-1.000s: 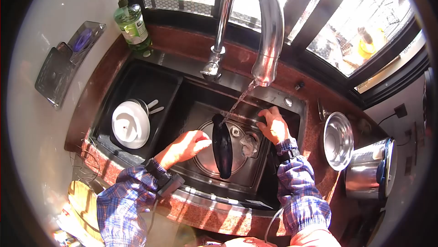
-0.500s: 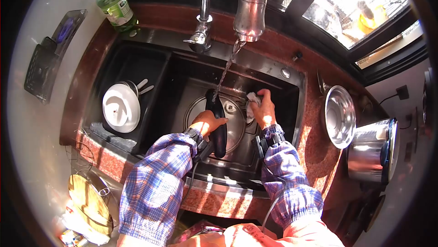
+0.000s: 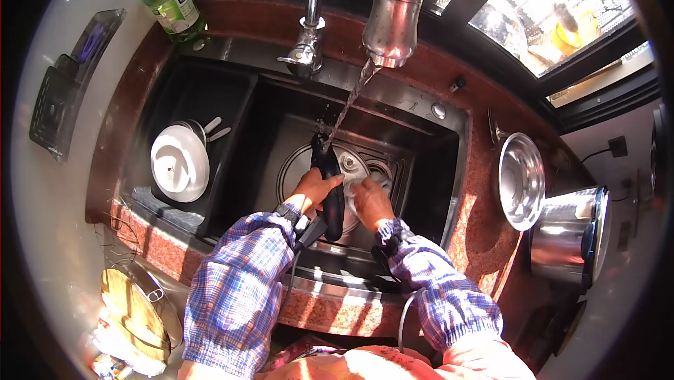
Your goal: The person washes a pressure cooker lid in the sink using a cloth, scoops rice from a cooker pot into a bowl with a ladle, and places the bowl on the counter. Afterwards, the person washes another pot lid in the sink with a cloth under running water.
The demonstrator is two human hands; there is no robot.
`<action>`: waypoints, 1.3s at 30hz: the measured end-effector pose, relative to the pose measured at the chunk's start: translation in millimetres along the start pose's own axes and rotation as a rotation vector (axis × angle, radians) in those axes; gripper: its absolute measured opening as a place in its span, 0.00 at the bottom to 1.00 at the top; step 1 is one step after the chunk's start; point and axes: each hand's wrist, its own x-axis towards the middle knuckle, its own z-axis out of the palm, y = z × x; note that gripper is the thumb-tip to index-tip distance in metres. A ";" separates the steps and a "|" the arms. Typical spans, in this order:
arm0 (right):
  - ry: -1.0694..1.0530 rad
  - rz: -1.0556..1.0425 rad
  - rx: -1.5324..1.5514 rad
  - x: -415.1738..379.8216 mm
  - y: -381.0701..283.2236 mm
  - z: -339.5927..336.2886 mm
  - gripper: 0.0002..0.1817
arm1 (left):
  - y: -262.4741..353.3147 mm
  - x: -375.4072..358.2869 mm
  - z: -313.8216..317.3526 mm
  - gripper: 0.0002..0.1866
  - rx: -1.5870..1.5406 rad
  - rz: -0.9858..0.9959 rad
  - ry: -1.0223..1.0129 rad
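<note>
A long dark object (image 3: 333, 204), perhaps an eggplant, is gripped in my left hand (image 3: 314, 190) over the sink's right basin (image 3: 428, 176). Water from the faucet (image 3: 393, 22) strikes its upper end. Just right of it, my right hand (image 3: 371, 201) holds a crumpled whitish cloth (image 3: 381, 180); its fingertips are partly hidden. Beneath both hands, a round metal lid (image 3: 298, 169) lies on the basin floor.
White bowls (image 3: 180, 162) and utensils stand in the left basin. A green soap bottle (image 3: 172, 4) is at the back left. On the right are a metal bowl (image 3: 521, 181) and a steel pot (image 3: 565, 236). A wooden board (image 3: 133, 313) is at lower left.
My right hand has moved left with the cloth, closer to the dark object. My left hand still grips that object. The whole view has shifted slightly.
</note>
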 end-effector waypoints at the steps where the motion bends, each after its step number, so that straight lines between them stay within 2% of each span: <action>1: -0.138 -0.035 0.016 -6.5 -10.5 -7.2 0.13 | -1.5 1.2 -0.1 0.27 -0.005 0.007 0.001; 3: -0.204 -0.074 0.100 2.4 0.9 -5.9 0.14 | -7.4 6.6 0.2 0.29 0.027 0.043 -0.009; 5: 0.265 0.114 0.341 29.6 3.3 -9.5 0.17 | -3.3 3.2 -2.6 0.30 0.038 0.048 -0.013; 7: 0.276 0.165 0.231 35.3 -5.7 1.2 0.17 | -3.5 -1.4 -2.1 0.31 0.054 0.037 -0.027; 9: 0.282 0.059 -0.070 25.2 -19.1 8.5 0.16 | 3.0 -4.0 -3.6 0.32 0.111 0.030 0.006; 11: 0.206 -0.005 -0.105 5.2 -9.5 19.3 0.15 | 2.3 -4.5 -3.2 0.33 0.114 0.027 -0.008; 13: -0.047 -0.097 0.014 -16.9 -4.0 14.8 0.16 | -7.4 5.0 -0.7 0.33 0.031 0.050 0.006; 15: -0.462 -0.172 0.018 -22.1 5.4 -5.8 0.17 | -10.4 13.3 -1.6 0.34 0.028 0.061 -0.004; 16: -0.356 -0.279 0.029 -17.5 3.3 -18.7 0.17 | -15.2 19.1 -0.4 0.35 0.031 0.054 -0.027; 17: -0.444 0.045 0.081 -9.6 4.2 -34.5 0.14 | -20.4 26.3 -1.6 0.35 0.028 0.062 -0.019; 19: -0.035 -0.023 0.327 12.4 19.7 -54.8 0.13 | -25.0 33.0 -8.0 0.30 0.426 0.363 0.252; 21: 0.107 0.135 0.479 29.2 13.1 -81.0 0.13 | -13.4 20.8 -19.0 0.29 0.406 0.353 0.236; 24: 0.187 0.157 0.504 53.9 0.1 -83.6 0.14 | 6.4 3.0 -31.6 0.30 0.398 0.289 0.117; 25: 0.248 0.073 0.526 59.0 -7.0 -70.2 0.14 | 5.1 2.5 -31.8 0.30 0.402 0.286 0.118; 27: 0.266 -0.159 0.476 72.5 -17.7 -30.7 0.14 | 3.1 2.9 -32.5 0.28 0.572 0.458 0.177; 28: 0.264 -0.159 0.479 71.2 -26.1 -19.1 0.14 | 0.0 7.0 -33.0 0.28 0.573 0.454 0.177; 30: 0.239 -0.237 0.110 65.7 -35.8 0.8 0.17 | -2.8 12.0 -35.5 0.27 0.568 0.515 0.142; 31: 0.233 -0.237 0.114 69.1 -29.7 3.5 0.17 | -2.5 11.9 -36.2 0.27 0.566 0.508 0.141; 33: 0.190 -0.008 0.122 81.6 -14.8 6.9 0.18 | 1.6 7.1 -37.9 0.29 0.520 0.473 0.065; 35: 0.232 -0.012 0.068 95.2 -6.2 14.7 0.19 | 1.6 1.5 -36.6 0.29 0.497 0.447 0.050; 37: 0.394 0.372 0.206 120.8 3.8 18.1 0.19 | -8.3 4.0 -38.8 0.28 0.460 0.479 0.132; 39: 0.430 0.340 0.196 112.5 -0.2 14.5 0.18 | -15.3 7.5 -40.4 0.27 0.489 0.482 0.169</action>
